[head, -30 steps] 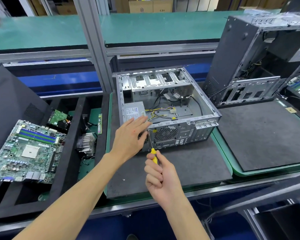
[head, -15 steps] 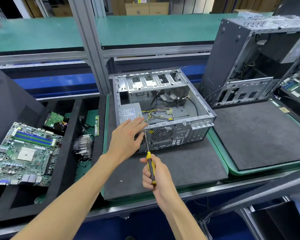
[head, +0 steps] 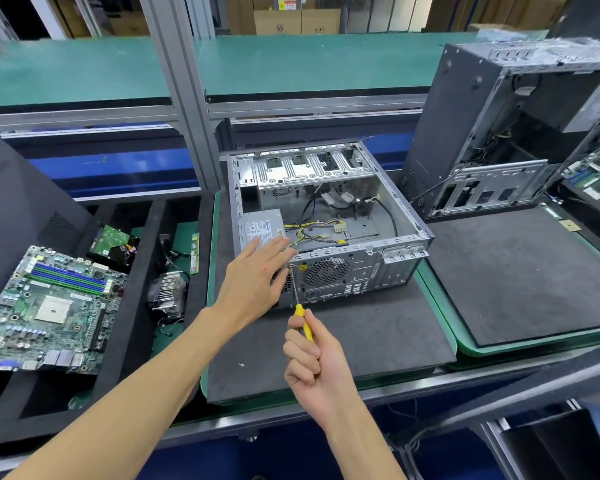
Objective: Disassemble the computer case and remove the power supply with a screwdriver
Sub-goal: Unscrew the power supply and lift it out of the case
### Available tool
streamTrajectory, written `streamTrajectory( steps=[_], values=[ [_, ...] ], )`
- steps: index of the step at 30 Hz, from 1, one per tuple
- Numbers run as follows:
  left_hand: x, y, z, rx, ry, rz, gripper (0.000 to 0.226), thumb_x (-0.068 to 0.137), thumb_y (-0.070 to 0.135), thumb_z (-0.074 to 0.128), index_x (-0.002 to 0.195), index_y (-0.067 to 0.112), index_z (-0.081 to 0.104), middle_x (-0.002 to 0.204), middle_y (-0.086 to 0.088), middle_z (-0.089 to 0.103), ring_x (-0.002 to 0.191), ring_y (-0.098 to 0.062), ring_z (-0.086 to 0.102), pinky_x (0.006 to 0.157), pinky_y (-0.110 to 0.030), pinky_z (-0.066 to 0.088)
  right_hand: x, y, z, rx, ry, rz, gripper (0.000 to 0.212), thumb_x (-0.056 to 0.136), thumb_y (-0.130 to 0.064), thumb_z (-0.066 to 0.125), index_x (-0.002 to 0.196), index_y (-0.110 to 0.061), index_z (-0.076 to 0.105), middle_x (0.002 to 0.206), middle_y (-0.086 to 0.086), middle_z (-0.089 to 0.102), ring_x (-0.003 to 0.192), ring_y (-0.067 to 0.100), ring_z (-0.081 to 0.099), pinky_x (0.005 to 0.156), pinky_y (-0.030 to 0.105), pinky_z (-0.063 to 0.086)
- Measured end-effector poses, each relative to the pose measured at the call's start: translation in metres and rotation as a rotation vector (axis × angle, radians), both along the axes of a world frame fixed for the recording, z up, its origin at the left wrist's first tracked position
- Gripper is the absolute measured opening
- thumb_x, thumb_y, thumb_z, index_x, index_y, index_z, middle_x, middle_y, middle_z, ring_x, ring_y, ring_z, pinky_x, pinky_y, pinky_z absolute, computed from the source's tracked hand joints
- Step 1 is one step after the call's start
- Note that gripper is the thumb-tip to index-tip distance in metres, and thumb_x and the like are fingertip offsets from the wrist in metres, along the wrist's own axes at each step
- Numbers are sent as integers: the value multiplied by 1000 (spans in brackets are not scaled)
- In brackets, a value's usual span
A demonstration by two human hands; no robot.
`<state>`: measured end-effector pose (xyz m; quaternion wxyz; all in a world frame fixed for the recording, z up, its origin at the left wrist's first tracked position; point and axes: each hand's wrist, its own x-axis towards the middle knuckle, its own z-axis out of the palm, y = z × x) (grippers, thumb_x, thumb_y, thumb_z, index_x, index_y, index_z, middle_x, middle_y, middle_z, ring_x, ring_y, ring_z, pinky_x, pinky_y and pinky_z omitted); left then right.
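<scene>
An open grey computer case (head: 400,245) lies on its side on a dark foam mat (head: 361,337), its rear panel facing me. Inside at the near left sits the grey power supply (head: 262,227) with yellow and black cables (head: 312,230) running right. My left hand (head: 255,275) lies flat with straight fingers on the near end of the power supply and the case's rear top edge. My right hand (head: 312,358) grips a yellow-handled screwdriver (head: 300,299); its tip meets the rear panel just left of the fan grille (head: 324,271).
A motherboard (head: 49,306), a heatsink fan (head: 167,292), a hard drive (head: 113,242) and a memory stick (head: 195,252) lie in black foam trays at the left. A second opened case (head: 482,133) stands upright at the back right behind another foam mat (head: 520,275).
The view has shifted slightly. My right hand has regripped the screwdriver handle, twisting it, with the tip staying at the rear panel. My left hand stays on the power supply.
</scene>
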<state>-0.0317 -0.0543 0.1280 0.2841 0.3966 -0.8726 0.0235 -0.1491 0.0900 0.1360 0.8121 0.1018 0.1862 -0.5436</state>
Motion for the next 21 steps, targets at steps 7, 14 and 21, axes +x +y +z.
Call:
streamTrajectory(
  steps=[7, 14, 21],
  values=[
    [-4, 3, 3, 103, 10, 36, 40, 94, 12, 63, 133, 18, 64, 142, 6, 57, 137, -12, 48, 118, -42, 34, 4, -9, 12, -2, 587, 84, 39, 107, -39, 44, 75, -17, 50, 49, -7, 22, 35, 6, 15, 32, 19, 10],
    [-6, 5, 4, 144, 2, 49, 40, 95, 10, 59, 134, 18, 63, 143, 8, 56, 139, -11, 45, 118, -41, 33, 16, -14, 8, 7, 907, 109, 37, 107, -45, 39, 81, -19, 44, 48, -7, 22, 36, 10, 16, 37, 15, 12],
    [-5, 7, 3, 142, 6, 53, 41, 96, 11, 57, 136, 18, 61, 144, 8, 55, 139, -10, 44, 119, -39, 31, 16, -13, -3, -30, 1261, 125, 41, 106, -42, 39, 78, -15, 48, 40, -10, 31, 32, 9, 26, 36, 16, 20]
  ],
)
